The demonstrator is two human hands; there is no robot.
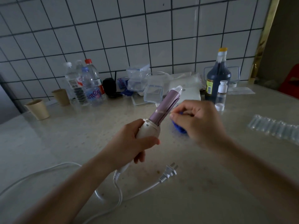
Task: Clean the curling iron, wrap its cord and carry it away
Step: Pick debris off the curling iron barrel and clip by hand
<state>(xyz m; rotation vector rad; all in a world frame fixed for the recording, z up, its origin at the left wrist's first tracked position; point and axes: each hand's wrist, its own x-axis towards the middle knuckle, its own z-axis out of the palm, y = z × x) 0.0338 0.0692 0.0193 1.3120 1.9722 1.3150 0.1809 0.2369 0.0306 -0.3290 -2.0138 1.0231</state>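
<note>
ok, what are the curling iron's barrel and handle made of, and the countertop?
Barrel: likely coated metal or ceramic, satin mauve with a soft highlight. Handle: cream plastic, smooth moulded, slightly glossy. Countertop: polished stone or stone-look, pale, speckled, reflective.

Bottles [84,84] behind cups [38,109]
</note>
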